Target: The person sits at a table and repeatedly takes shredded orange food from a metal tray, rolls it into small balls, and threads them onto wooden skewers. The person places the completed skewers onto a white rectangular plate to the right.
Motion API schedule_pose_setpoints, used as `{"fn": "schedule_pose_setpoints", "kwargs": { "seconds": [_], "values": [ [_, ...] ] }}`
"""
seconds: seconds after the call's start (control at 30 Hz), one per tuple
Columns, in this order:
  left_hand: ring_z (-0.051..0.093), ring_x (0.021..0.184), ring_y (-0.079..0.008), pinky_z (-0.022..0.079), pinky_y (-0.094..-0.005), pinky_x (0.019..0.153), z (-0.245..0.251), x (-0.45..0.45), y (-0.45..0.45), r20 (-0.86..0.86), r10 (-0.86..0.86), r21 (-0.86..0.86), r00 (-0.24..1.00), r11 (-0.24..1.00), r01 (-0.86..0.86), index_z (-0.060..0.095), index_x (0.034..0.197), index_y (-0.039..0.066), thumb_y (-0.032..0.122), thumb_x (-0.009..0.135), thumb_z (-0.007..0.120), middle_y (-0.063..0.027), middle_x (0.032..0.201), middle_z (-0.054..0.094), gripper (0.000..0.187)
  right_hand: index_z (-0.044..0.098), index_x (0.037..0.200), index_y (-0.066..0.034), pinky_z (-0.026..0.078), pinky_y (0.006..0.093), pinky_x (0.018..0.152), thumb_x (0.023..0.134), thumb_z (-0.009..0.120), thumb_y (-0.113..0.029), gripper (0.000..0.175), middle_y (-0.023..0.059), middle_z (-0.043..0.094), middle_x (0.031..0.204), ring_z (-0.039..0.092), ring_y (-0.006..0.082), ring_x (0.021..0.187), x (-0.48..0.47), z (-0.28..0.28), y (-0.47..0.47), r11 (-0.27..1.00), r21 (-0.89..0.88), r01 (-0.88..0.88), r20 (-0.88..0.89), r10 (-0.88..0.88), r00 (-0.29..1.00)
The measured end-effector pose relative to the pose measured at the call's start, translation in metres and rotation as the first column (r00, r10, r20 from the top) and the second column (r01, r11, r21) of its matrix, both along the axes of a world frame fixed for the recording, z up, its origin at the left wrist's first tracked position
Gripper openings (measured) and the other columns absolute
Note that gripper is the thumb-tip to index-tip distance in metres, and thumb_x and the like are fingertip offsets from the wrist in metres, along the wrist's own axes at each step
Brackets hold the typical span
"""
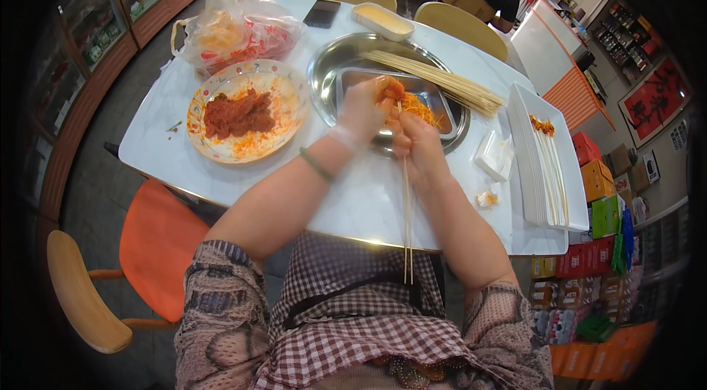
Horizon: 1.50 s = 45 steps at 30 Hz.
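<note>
My left hand (362,105), in a clear plastic glove, pinches a piece of orange-red marinated meat (392,90) at the top of the skewers. Bare, my right hand (422,144) grips two thin bamboo skewers (407,213), whose long ends hang past the table edge. Both hands are over a rectangular metal tray (454,124) holding orange shreds (420,112). That tray rests in a round steel basin (320,78), and a bundle of bare bamboo skewers (442,80) lies across the rim. Left of them, a patterned plate (287,130) carries a heap of red raw meat (237,114).
At right, stacked white rectangular trays (571,191) hold several loaded skewers (549,169); a tissue pack (495,155) and crumpled tissue (487,199) lie beside them. A plastic bag (237,31), phone (322,13) and pale dish (383,21) stand behind. An orange-seated chair (152,249) is at left.
</note>
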<state>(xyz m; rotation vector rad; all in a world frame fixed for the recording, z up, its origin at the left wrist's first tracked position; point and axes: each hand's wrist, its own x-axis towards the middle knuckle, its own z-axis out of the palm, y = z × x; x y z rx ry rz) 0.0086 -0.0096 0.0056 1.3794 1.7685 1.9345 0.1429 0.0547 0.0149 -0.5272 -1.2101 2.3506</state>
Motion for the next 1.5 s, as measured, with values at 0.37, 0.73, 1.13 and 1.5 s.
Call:
{"fn": "schedule_pose_setpoints", "kwargs": {
  "seconds": [0.37, 0.73, 1.13, 1.5],
  "values": [
    [0.067, 0.092, -0.0119, 0.054, -0.0258, 0.082, -0.009, -0.009, 0.006, 0.176, -0.088, 0.098, 0.98, 0.993, 0.071, 0.066, 0.102, 0.002, -0.003, 0.094, 0.059, -0.005, 0.097, 0.071, 0.011, 0.055, 0.102, -0.0017, 0.034, 0.018, 0.049, 0.099, 0.054, -0.01, 0.009, 0.001, 0.056, 0.081, 0.042, 0.0029, 0.055, 0.002, -0.006, 0.002, 0.999, -0.007, -0.046, -0.027, 0.046, 0.999],
    [0.066, 0.1, -0.0131, 0.052, -0.0261, 0.087, -0.008, -0.013, 0.004, 0.066, -0.128, 0.026, 0.99, 0.992, 0.126, 0.065, 0.106, 0.001, 0.0, 0.095, 0.061, -0.0067, 0.104, 0.07, 0.012, 0.055, 0.102, -0.0011, 0.03, 0.0158, 0.043, 0.099, 0.054, -0.007, 0.007, -0.0011, 0.054, 0.078, 0.038, -0.0005, 0.052, 0.003, -0.01, 0.009, 0.96, -0.25, -0.126, -0.125, 0.097, 0.987],
    [0.06, 0.121, -0.0236, 0.048, -0.0345, 0.105, 0.007, -0.009, -0.006, 0.306, -0.43, 0.185, 0.849, 0.902, 0.39, 0.048, 0.144, 0.003, 0.011, 0.098, 0.06, -0.0146, 0.13, 0.062, 0.048, 0.062, 0.106, -0.0038, 0.032, 0.0188, 0.044, 0.098, 0.058, -0.014, 0.014, 0.0015, 0.06, 0.076, 0.045, 0.0036, 0.053, 0.098, 0.072, 0.042, 0.924, 0.356, 0.136, -0.01, -0.142, 0.99],
    [0.066, 0.111, -0.0234, 0.051, -0.0329, 0.1, 0.0, -0.016, -0.007, 0.35, -0.406, 0.115, 0.844, 0.913, 0.391, 0.057, 0.132, -0.001, 0.01, 0.098, 0.061, -0.0132, 0.118, 0.067, 0.036, 0.066, 0.111, -0.0013, 0.049, 0.0209, 0.055, 0.096, 0.062, -0.009, 0.017, 0.0027, 0.065, 0.086, 0.061, 0.0059, 0.067, 0.234, 0.109, 0.245, 0.411, 0.858, 0.31, 0.169, -0.793, 0.585]
  ]
}}
